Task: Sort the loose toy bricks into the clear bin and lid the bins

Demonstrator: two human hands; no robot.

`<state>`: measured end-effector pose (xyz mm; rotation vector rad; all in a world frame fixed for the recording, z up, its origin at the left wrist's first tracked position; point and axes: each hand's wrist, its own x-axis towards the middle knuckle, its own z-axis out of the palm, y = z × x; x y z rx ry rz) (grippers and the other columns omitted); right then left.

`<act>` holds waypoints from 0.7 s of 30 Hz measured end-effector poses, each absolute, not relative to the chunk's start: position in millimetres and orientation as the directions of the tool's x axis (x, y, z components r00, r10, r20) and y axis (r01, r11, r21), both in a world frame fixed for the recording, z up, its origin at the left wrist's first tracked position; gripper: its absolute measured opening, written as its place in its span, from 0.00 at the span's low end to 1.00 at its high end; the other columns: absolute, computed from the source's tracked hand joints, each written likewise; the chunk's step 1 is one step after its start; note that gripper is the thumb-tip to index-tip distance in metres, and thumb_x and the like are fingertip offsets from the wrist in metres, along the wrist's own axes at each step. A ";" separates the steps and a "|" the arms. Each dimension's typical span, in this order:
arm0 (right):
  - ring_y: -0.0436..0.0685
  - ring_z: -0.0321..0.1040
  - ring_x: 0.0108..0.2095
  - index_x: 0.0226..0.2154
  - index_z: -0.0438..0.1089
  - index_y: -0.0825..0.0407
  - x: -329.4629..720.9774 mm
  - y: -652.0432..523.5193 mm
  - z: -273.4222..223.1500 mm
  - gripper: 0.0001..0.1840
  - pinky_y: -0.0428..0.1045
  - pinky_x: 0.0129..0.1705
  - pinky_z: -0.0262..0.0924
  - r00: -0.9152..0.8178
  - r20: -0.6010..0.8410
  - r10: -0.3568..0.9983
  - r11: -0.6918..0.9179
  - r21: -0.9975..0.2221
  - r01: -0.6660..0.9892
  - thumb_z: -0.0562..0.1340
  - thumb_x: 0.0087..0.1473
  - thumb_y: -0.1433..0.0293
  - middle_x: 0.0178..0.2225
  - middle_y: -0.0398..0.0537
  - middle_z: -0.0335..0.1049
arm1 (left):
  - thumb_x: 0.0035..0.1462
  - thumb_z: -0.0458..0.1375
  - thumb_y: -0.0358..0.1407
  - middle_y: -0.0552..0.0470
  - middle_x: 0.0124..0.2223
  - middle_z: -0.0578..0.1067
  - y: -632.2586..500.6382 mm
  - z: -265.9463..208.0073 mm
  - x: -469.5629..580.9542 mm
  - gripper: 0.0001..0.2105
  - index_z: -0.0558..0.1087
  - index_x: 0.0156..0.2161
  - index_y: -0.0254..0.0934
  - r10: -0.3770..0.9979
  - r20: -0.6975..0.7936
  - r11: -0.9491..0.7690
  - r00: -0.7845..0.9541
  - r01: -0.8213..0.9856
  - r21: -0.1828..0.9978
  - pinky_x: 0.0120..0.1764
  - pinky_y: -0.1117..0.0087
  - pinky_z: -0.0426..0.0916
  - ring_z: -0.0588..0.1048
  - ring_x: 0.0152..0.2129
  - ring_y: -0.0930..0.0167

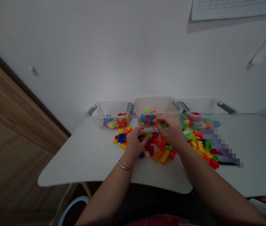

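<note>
left hand (134, 145) over the loose toy bricks (164, 156) on the white table (83, 161), fingers bent, thumb apart from them, green brick (149, 134) right by the thumb; from where i stand, can't tell if it's gripped. bracelet (124, 166) on that wrist. right hand (173, 131) blurry, fingers curled at the front of the middle clear box (156, 105), something green near the fingertips, can't tell if held. bricks lie between and below both hands, red, orange, yellow, green; blue cluster (121, 138) left of the left hand. more bricks, mostly yellow and red, right of the right forearm. left clear box (110, 108) and right clear box (203, 106) flank the middle one, all three with colourful pieces inside.
</note>
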<state>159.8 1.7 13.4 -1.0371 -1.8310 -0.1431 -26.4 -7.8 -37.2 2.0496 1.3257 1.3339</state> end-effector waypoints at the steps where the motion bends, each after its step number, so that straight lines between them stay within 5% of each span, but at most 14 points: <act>1: 0.60 0.70 0.45 0.39 0.71 0.50 156.5 -3.2 12.1 0.09 0.58 0.52 0.60 -0.170 0.784 0.597 0.642 -0.340 0.687 0.59 0.54 0.71 0.41 0.51 0.76 | 0.55 0.63 0.35 0.49 0.39 0.79 -7.6 -37.6 -26.5 0.19 0.65 0.51 0.39 0.857 0.505 -0.485 0.102 0.490 0.724 0.49 0.57 0.68 0.78 0.41 0.63; 9: 0.60 0.68 0.45 0.43 0.71 0.51 143.2 -23.9 -12.1 0.14 0.57 0.51 0.61 -0.353 0.683 0.639 0.661 -0.254 0.706 0.61 0.52 0.75 0.42 0.49 0.76 | 0.56 0.61 0.34 0.49 0.39 0.79 -7.5 -38.1 -26.3 0.17 0.65 0.49 0.38 0.871 0.478 -0.477 0.110 0.421 0.772 0.48 0.61 0.70 0.78 0.40 0.66; 21: 0.61 0.69 0.44 0.45 0.72 0.49 146.2 -21.2 -28.2 0.15 0.57 0.48 0.64 -0.264 0.637 0.725 0.576 -0.351 0.738 0.62 0.53 0.74 0.41 0.50 0.76 | 0.57 0.59 0.33 0.49 0.40 0.79 -7.6 -34.1 -25.7 0.11 0.69 0.45 0.39 0.888 0.416 -0.458 0.194 0.434 0.776 0.45 0.62 0.71 0.79 0.39 0.65</act>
